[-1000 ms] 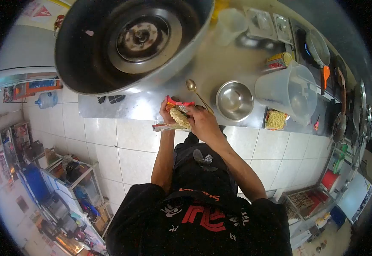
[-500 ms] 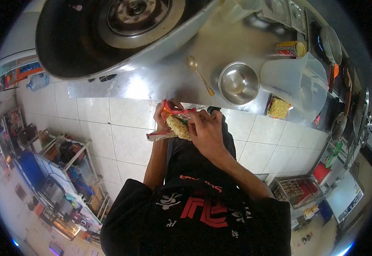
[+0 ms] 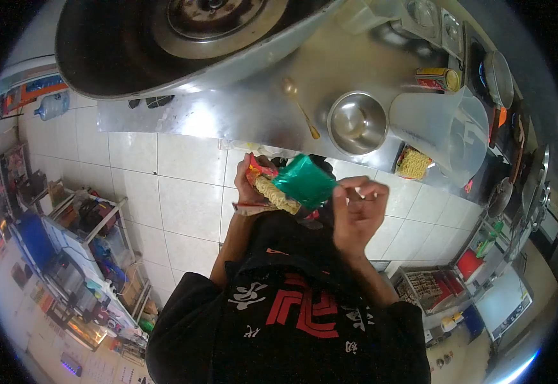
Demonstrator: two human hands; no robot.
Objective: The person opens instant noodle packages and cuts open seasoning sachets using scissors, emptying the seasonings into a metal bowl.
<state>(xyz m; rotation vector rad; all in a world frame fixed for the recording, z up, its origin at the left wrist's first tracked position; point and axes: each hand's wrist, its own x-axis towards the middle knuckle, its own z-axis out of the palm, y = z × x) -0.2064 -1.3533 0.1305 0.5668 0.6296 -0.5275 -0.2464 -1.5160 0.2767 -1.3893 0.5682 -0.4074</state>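
My left hand (image 3: 247, 179) is closed around a torn red noodle packet (image 3: 261, 168), and a block of dried instant noodles (image 3: 276, 196) sticks out of it. Between the thumb and fingers of my right hand (image 3: 359, 208) is the edge of a shiny green seasoning sachet (image 3: 303, 182). The sachet stands out beside the noodle block; whether the two touch I cannot tell. Both hands are in front of my body, just off the counter's near edge. A steel bowl (image 3: 357, 123) and a golden spoon (image 3: 300, 107) lie on the counter beyond them.
On the steel counter (image 3: 227, 115), a second noodle block (image 3: 413, 164) sits by a large translucent pitcher (image 3: 442, 125). A yellow-and-red can (image 3: 437, 79) stands behind it. A big dark pot (image 3: 119, 57) fills the upper left. At right, a pan (image 3: 497, 80) rests on the stove.
My right hand has moved right, drawing the green sachet out from beside the noodles. The left hand still grips the packet, and the view has shifted slightly.
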